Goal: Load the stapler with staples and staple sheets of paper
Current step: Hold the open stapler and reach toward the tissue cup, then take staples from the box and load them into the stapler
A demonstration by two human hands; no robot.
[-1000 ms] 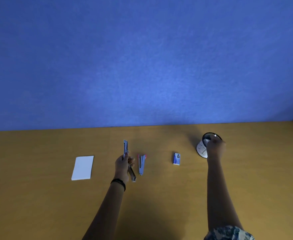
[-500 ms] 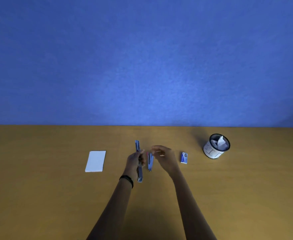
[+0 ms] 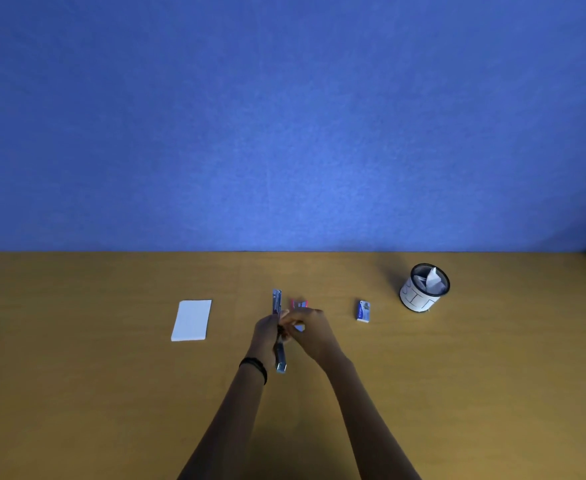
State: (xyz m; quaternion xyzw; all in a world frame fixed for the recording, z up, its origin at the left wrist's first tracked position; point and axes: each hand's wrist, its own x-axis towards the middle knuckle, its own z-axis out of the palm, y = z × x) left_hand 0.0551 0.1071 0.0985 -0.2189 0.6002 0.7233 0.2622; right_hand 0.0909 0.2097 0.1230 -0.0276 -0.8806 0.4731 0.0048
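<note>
- A flat blue wall (image 3: 284,116) fills the upper half of the view and meets the far edge of the table in a straight line.
- The table (image 3: 77,393) is a yellow-brown wooden surface across the lower half, and everything else stands or lies on it.
- Two bare forearms reach in from the bottom edge and meet near the middle of the table.
- The left hand (image 3: 266,332) is curled round the middle of the stapler (image 3: 277,303) and grips it. The stapler is swung open into one long line, one end pointing toward the wall and the other toward the person.
- The right hand (image 3: 314,336) is just beside the left, its fingers bent in toward the stapler's middle. Whether they pinch anything cannot be told, since the spot is small and blurred.
- A round white bin (image 3: 414,297) with a dark rim stands well to the right, with crumpled paper (image 3: 435,280) in it.
- A white stack of paper sheets (image 3: 191,320) lies flat, left of the hands and apart from them.
- A second stapler (image 3: 299,303), pink and grey, lies just beyond the right hand and is partly hidden by its knuckles.
- A small blue and white staple box (image 3: 363,311) lies between the hands and the bin.
- A black band (image 3: 254,366) circles the left wrist.
</note>
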